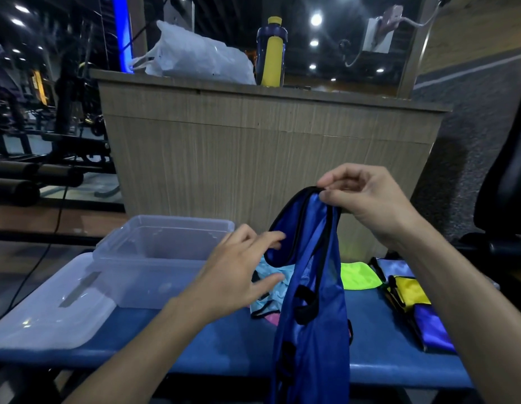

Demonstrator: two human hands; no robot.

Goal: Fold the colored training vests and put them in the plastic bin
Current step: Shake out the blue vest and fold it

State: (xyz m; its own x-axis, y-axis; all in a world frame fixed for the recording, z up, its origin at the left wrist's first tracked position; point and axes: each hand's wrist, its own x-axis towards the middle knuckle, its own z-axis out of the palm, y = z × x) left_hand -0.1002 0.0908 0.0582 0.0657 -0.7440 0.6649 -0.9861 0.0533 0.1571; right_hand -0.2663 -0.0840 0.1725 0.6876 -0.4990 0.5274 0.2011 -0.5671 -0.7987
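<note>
The person's right hand pinches the black-trimmed shoulder of the blue vest and holds it up above the blue worktop, its body hanging past the front edge. The left hand reaches toward the neck opening, fingers spread and gripping nothing. This looks like the start of folding: next the left hand must catch the other shoulder and square the vest, before it goes into the clear plastic bin at left, which shows no vests yet.

The blue vest is glossy mesh cloth with matt black trim. The bin is clear, smooth plastic. The counter shows matt wood grain.
</note>
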